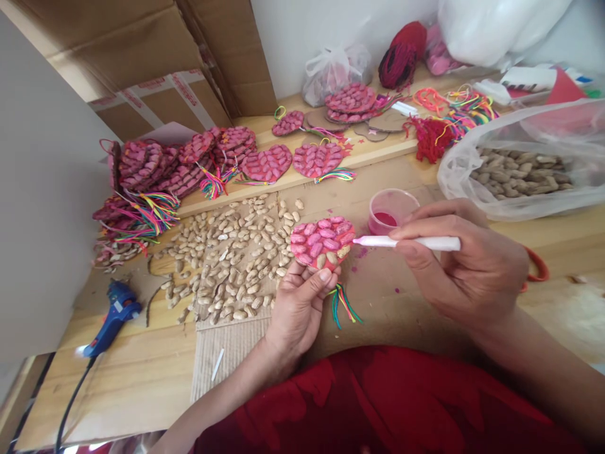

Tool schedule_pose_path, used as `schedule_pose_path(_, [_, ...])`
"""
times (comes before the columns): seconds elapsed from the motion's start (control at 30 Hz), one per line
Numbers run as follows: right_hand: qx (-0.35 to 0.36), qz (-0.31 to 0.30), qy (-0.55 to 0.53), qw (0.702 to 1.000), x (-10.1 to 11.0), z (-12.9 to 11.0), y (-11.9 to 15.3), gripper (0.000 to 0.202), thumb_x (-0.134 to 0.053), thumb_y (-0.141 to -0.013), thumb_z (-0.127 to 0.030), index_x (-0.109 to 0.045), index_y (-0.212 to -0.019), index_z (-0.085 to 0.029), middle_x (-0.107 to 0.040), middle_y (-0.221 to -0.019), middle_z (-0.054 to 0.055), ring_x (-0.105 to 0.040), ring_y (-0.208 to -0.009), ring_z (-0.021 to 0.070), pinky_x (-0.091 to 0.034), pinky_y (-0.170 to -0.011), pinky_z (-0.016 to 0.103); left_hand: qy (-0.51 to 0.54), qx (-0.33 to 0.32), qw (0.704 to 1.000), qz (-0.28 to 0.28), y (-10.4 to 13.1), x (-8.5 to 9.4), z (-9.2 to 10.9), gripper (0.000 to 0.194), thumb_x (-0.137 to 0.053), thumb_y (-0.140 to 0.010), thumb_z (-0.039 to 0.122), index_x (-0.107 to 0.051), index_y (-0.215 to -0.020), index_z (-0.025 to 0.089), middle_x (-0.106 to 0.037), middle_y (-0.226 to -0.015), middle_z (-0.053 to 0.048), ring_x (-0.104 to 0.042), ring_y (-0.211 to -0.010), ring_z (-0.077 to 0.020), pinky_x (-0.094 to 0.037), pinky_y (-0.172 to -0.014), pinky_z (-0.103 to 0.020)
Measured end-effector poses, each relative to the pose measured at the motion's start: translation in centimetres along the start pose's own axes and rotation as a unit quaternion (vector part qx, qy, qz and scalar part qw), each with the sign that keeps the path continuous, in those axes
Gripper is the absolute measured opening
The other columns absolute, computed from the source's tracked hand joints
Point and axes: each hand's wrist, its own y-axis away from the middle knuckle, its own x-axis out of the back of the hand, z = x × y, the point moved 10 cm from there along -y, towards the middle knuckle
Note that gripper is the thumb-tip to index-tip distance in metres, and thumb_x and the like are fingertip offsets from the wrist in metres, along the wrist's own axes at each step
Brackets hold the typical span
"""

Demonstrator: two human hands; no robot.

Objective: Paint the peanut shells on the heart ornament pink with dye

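Note:
My left hand (302, 302) is closed on the lower edge of a heart-shaped peanut piece (321, 241), thumb on its front. Most peanuts on it are pink; a few near the bottom and right edge are plain tan. Colourful strings (344, 306) hang below it. In my right hand (458, 258) is a white brush (420, 242), held between thumb and fingers, its pink tip at the right edge of the piece. Just behind the brush stands a clear cup (393, 208) with pink liquid, partly hidden by my right hand.
Loose peanuts (241, 258) cover cardboard on the left. A blue glue gun (113, 315) lies at far left. Finished pink pieces (151, 167) are piled on a wooden ledge (378, 151) and left of it. A plastic bag of peanuts (520, 173) sits at right.

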Motion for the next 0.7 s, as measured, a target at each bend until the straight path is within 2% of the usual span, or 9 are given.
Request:
schedule_pose_path(0.17, [-0.013, -0.019, -0.034, 0.999, -0.4, 0.3, 0.0, 0.019, -0.068, -0.079, -0.018, -0.068, -0.096, -0.027, -0.072, -0.084, 0.000, -0.066, -0.088, 0.0200, -0.052, -0.080, 0.037, -0.002, 0.000, 1.000, -0.014, -0.1, -0.1, -0.2, 0.027, -0.076, -0.075, 0.005, -0.069, -0.098, 0.016, -0.073, -0.090, 0.001, -0.070, -0.081, -0.0078, -0.056, -0.073, -0.014])
schedule_pose_path(0.4, [0.002, -0.029, -0.021, 0.999, -0.8, 0.0, 0.2, 0.018, -0.070, -0.079, -0.019, -0.068, -0.096, -0.026, -0.072, -0.084, -0.001, -0.066, -0.088, 0.0188, -0.051, -0.077, 0.035, -0.046, -0.033, 0.998, -0.021, -0.1, -0.3, 0.2, 0.028, -0.077, -0.073, 0.006, -0.069, -0.097, 0.017, -0.074, -0.091, 0.000, -0.070, -0.082, -0.0092, -0.056, -0.076, -0.016])
schedule_pose_path(0.6, [0.065, -0.012, 0.046, 0.997, -0.7, -1.2, 0.4, 0.016, -0.072, -0.078, -0.022, -0.069, -0.093, -0.022, -0.073, -0.081, 0.001, -0.066, -0.088, 0.0212, -0.048, -0.078, 0.040, -0.042, -0.033, 0.998, -0.018, -0.2, -0.1, 0.3, 0.027, -0.077, -0.074, 0.006, -0.069, -0.097, 0.018, -0.074, -0.089, 0.001, -0.070, -0.081, -0.0084, -0.056, -0.075, -0.016])
schedule_pose_path(0.7, [0.056, -0.001, 0.034, 0.998, -0.3, -1.1, 0.2, 0.014, -0.070, -0.079, -0.021, -0.069, -0.093, -0.022, -0.072, -0.080, 0.001, -0.065, -0.087, 0.0203, -0.048, -0.078, 0.040, -0.033, -0.027, 0.999, -0.012, -0.3, 0.1, 0.2, 0.027, -0.077, -0.074, 0.006, -0.069, -0.097, 0.017, -0.073, -0.089, 0.002, -0.070, -0.080, -0.0082, -0.056, -0.074, -0.015])
